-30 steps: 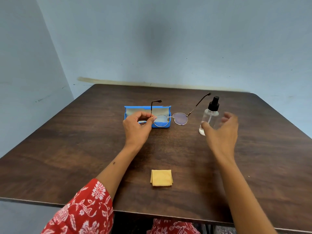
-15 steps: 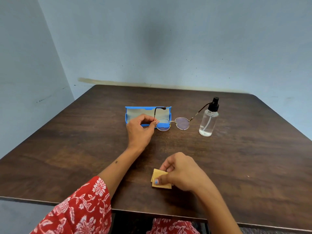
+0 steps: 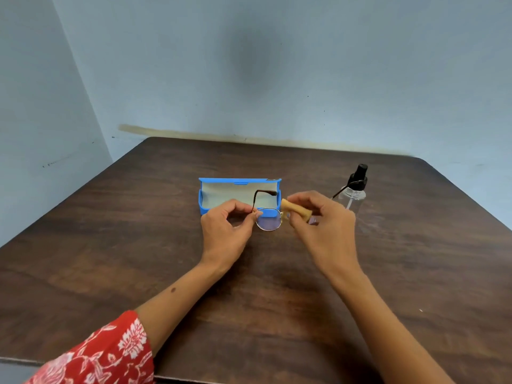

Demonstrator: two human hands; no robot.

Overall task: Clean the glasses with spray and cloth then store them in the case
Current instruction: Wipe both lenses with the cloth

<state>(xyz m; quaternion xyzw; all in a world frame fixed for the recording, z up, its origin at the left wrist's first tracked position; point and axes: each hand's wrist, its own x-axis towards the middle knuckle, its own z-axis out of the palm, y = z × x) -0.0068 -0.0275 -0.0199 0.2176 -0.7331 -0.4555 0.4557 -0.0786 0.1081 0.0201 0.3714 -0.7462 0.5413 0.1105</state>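
Observation:
My left hand (image 3: pixel 225 231) pinches the thin-rimmed glasses (image 3: pixel 268 221) at their left hinge, holding them just above the table in front of the open blue case (image 3: pixel 210 207). The left lens shows clearly, and one dark temple arm curls up over the case. My right hand (image 3: pixel 318 231) grips the folded yellow cloth (image 3: pixel 295 209) and presses it around the right lens, which is mostly hidden. The clear spray bottle (image 3: pixel 356 194) with a black pump top stands upright behind my right hand.
A dark wooden table (image 3: pixel 138 259) fills the view, with pale blue walls close behind and to the left. The table's near edge runs along the bottom. A red floral sleeve (image 3: pixel 105 353) covers my left upper arm.
My right hand lifted the yellow cloth off the table near the front edge and brought it up to the right lens. My left hand kept holding the glasses, now slightly lower and nearer.

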